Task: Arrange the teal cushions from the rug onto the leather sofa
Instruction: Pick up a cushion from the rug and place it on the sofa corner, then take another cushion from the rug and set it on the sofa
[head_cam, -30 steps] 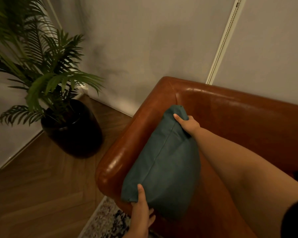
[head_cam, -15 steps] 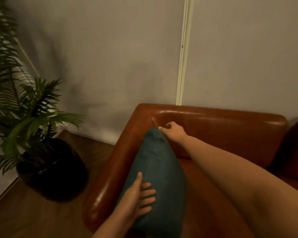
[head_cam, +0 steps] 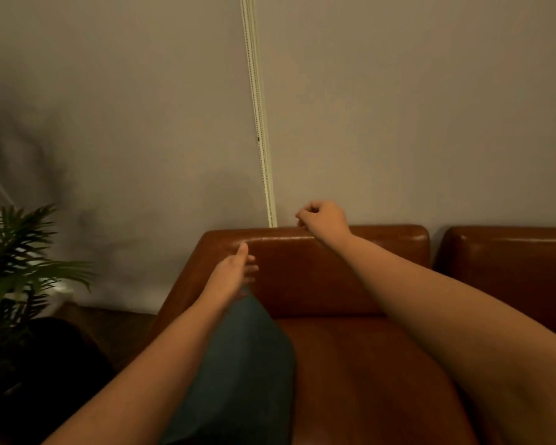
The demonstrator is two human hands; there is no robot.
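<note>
Closest to us, our two bare forearms reach out over the leather sofa (head_cam: 350, 374), and the teal cushion (head_cam: 244, 364) lies on its seat at the left end, beside the armrest, partly hidden under our left forearm. The cushion's far end points toward the backrest and nothing grips it

Just past that far end is our left hand (head_cam: 233, 274), thumb up and fingers stretched out loosely; it holds nothing, and we cannot tell whether the fingertips touch the cushion. Further on, our right hand (head_cam: 325, 218) is raised at the top edge of the backrest, fingers curled into a loose fist with nothing in it

To the right a second backrest section (head_cam: 507, 261) adjoins the first. At the far left a palm plant (head_cam: 16, 261) stands in a dark pot (head_cam: 45, 364) on the floor. Behind everything is the plain wall (head_cam: 126, 107), with a pale vertical strip (head_cam: 257, 107) running down it to the sofa's back
</note>
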